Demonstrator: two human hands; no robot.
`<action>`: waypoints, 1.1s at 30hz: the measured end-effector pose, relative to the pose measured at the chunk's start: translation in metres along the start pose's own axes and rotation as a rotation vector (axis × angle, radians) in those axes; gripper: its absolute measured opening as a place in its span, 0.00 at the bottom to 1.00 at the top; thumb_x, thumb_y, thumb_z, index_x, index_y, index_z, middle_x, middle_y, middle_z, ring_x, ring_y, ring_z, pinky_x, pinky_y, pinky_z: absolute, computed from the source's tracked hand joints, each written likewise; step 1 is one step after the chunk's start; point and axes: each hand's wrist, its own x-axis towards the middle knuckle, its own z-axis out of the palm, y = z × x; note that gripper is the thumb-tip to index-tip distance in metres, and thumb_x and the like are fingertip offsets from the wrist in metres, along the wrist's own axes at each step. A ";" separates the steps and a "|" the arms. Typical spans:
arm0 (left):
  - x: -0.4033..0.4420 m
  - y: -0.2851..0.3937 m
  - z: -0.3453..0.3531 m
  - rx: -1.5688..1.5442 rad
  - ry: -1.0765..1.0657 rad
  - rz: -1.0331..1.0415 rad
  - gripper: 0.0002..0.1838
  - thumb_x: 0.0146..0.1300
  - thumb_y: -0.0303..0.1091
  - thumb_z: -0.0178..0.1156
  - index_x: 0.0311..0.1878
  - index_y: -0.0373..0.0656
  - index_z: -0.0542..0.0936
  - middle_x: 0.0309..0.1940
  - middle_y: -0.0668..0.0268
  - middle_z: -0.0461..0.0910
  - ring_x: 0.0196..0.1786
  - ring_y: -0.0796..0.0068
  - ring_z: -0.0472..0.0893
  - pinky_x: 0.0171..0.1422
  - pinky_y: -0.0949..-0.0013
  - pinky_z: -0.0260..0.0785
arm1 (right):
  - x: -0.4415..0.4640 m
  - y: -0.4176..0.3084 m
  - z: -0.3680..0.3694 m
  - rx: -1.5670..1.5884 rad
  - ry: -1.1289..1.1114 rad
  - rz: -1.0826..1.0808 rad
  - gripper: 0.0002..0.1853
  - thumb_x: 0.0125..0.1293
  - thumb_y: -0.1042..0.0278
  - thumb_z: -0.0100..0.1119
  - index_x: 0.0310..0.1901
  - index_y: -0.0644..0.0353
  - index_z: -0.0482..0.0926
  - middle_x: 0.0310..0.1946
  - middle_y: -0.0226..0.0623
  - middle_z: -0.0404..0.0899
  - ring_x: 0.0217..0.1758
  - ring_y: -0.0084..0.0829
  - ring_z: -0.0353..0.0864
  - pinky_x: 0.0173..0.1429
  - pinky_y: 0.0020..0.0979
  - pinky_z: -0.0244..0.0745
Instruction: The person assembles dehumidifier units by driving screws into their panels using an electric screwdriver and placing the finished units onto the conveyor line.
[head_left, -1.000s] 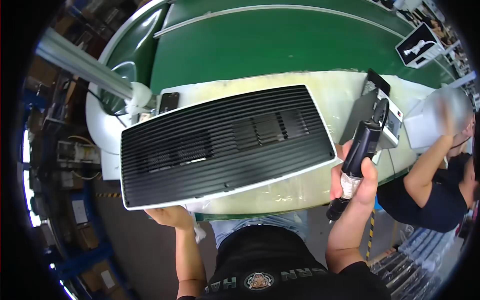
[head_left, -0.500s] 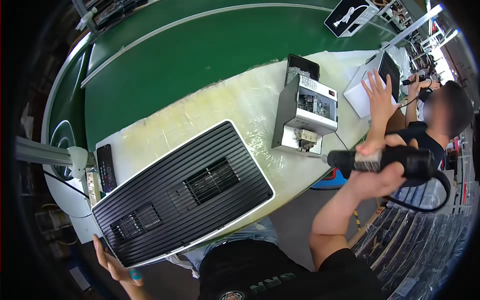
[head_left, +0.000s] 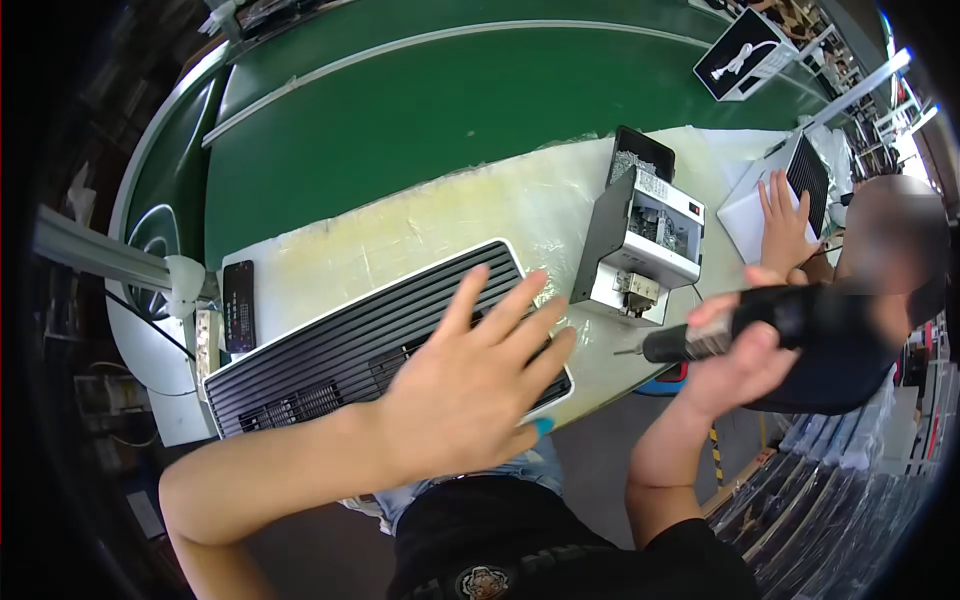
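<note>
A black slatted panel [head_left: 330, 350] with a white rim lies on the pale covered table near its front edge. Over its right part is my left hand [head_left: 475, 385], fingers spread and holding nothing, with a teal band on the thumb; whether it touches the slats I cannot tell. My right hand [head_left: 740, 365] grips a black electric screwdriver [head_left: 700, 338], whose bit points left toward the table. Just left of and above the bit stands a grey and white screw feeder [head_left: 650, 240], with a black tray [head_left: 640, 155] of screws behind it.
A black remote [head_left: 239, 305] lies at the table's left, beside a metal post [head_left: 120, 262]. Beyond the table runs a green conveyor [head_left: 420, 130]. At the right a co-worker's hand [head_left: 785, 225] rests by another slatted unit [head_left: 805, 180]. A white box [head_left: 745, 55] stands farther back.
The panel went from being held up to lying on the table. My left hand left its lower left side and moved right, over it. My right hand swung the screwdriver round to point left.
</note>
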 end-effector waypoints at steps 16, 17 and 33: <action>0.005 -0.004 0.014 -0.015 0.077 0.064 0.23 0.52 0.42 0.65 0.47 0.35 0.76 0.48 0.57 0.73 0.66 0.51 0.64 0.72 0.34 0.49 | 0.040 -0.114 0.041 0.678 -0.271 -0.092 0.41 0.68 0.47 0.55 0.68 0.71 0.49 0.51 0.47 0.69 0.18 0.28 0.70 0.20 0.27 0.69; 0.005 -0.005 0.014 -0.026 0.092 0.071 0.23 0.52 0.42 0.65 0.46 0.35 0.76 0.47 0.57 0.73 0.66 0.51 0.65 0.72 0.34 0.49 | 0.038 -0.115 0.046 0.655 -0.269 -0.083 0.42 0.68 0.48 0.55 0.68 0.71 0.49 0.51 0.46 0.69 0.19 0.28 0.70 0.20 0.27 0.69; 0.003 -0.004 0.020 0.015 0.152 0.090 0.22 0.52 0.43 0.65 0.44 0.36 0.77 0.46 0.57 0.74 0.65 0.51 0.65 0.72 0.35 0.50 | 0.016 -0.115 0.068 0.403 -0.084 -0.008 0.43 0.68 0.44 0.54 0.68 0.72 0.49 0.48 0.43 0.68 0.19 0.26 0.68 0.19 0.25 0.69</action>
